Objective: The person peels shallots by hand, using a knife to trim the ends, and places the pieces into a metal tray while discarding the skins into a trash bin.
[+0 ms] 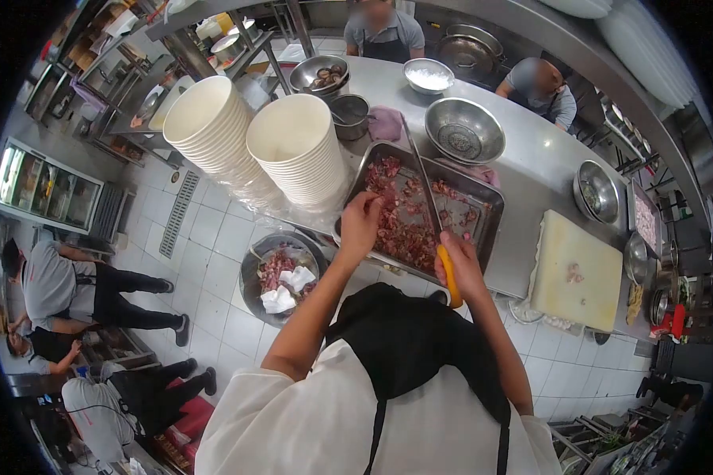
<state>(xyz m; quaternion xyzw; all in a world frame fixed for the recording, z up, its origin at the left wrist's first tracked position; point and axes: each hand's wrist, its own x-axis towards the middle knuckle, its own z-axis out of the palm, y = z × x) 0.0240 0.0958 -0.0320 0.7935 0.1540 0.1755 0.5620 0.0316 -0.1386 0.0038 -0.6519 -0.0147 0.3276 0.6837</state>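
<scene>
A metal tray (489,224) on the steel counter holds chopped raw red meat (404,236), thickest along its left and near side. My right hand (461,261) is closed around the yellow handle of a long knife (425,176), whose blade points away from me across the tray. Over the tray's left side, my left hand (362,222) has its fingers drawn together by the meat; whatever they pinch, if anything, is hidden.
Two stacks of white tubs (289,131) stand left of the tray. Behind it is a metal bowl (464,131); to the right lies a cutting board (576,273) with meat scraps. A bucket (249,277) of scraps sits on the floor. Several people are around.
</scene>
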